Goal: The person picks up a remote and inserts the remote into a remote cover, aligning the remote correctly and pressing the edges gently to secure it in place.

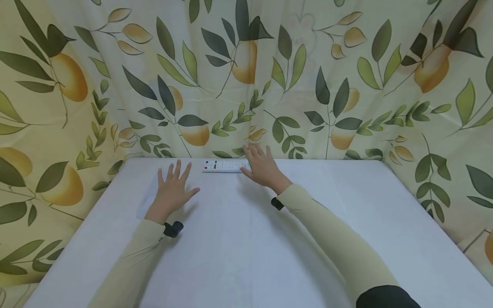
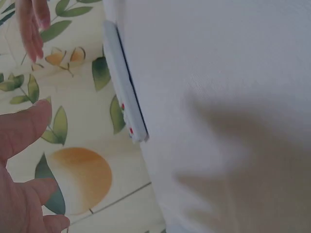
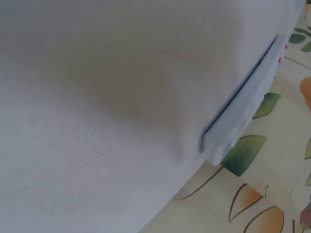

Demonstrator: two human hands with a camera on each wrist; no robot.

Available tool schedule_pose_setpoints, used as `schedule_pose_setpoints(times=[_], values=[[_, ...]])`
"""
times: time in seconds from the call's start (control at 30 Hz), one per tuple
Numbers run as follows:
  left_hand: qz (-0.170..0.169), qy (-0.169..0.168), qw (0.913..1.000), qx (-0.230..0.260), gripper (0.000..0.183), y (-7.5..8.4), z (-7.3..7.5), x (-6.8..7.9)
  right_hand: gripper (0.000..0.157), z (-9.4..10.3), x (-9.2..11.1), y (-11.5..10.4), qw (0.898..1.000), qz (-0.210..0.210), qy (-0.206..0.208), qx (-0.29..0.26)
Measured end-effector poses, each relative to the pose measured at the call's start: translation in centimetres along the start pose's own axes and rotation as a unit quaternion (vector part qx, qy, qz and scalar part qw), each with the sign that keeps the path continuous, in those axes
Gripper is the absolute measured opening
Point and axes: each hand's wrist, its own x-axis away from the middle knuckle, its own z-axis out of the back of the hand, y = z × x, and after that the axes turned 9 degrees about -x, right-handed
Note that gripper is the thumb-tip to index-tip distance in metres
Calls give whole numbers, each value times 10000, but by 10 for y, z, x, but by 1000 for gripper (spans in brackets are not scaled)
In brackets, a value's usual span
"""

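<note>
White tabletop [image 1: 231,239] bears a slim white remote [image 1: 223,166], colour-dotted.

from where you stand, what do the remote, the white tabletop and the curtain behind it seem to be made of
The remote looks like hard white plastic, judging by its crisp, straight edges. The tabletop seems covered in matte white cloth: a fine weave shows in both wrist views. The curtain is probably thin printed fabric, given its soft folds; which fibre, I can't tell.
</note>
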Motion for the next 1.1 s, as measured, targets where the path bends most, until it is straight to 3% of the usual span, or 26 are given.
schedule_pose_setpoints(times=[0.27,0.73,1.1], values=[[127,4,9999,33,81,-24,-2,10,69,-16,-17,2,9988,108,-485,-49],[290,-471,9984,132,81,-61,-12,27,68,-34,-30,4,9947,33,-1003,-236],[276,-908,9954,149,78,-74,-23,33,63,-46,-32,5,9906,17,-1338,-289]])
